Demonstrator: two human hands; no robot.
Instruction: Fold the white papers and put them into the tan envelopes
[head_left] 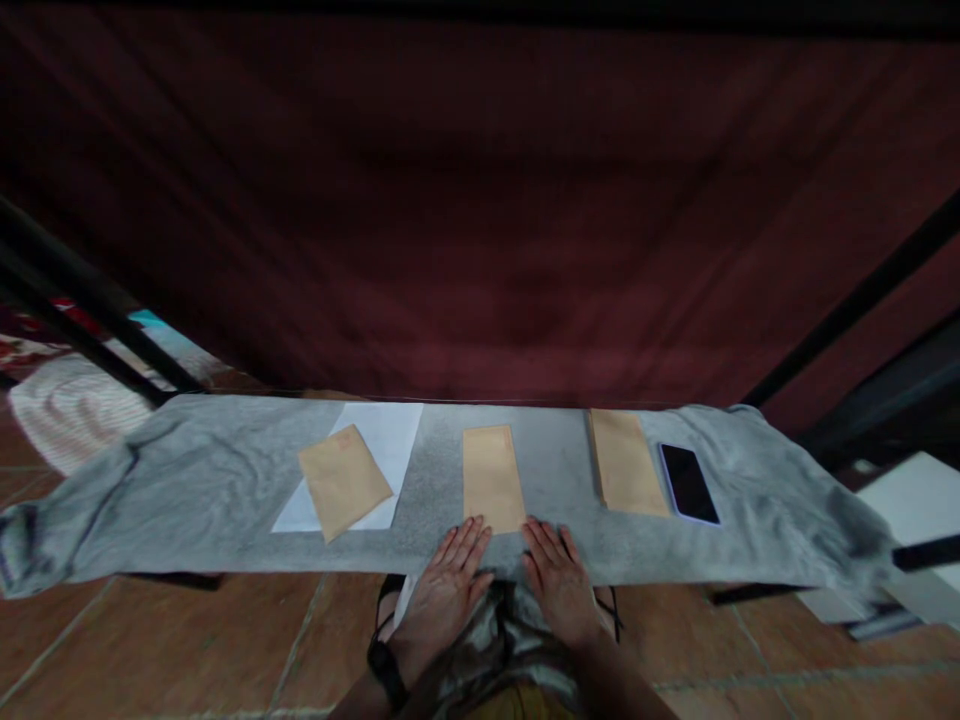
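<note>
A brown paper envelope [493,478] lies flat on the grey cloth, straight in front of me. My left hand [448,580] rests palm down, its fingertips at the envelope's near left corner. On the other side, my right hand [559,578] also lies flat, fingers stretched out, with its fingertips by the near right corner. Neither hand grips anything. To the left, another brown envelope [345,482] sits askew on white paper [394,440]. A stack of brown envelopes [630,465] is on the right, beyond my right hand.
A phone [688,484] with a dark screen lies right of the stack. The grey cloth [217,490] covers a narrow table. Behind it hangs a dark red curtain [480,220], with black bars [855,300] at both sides. White objects [919,510] stand at the far right.
</note>
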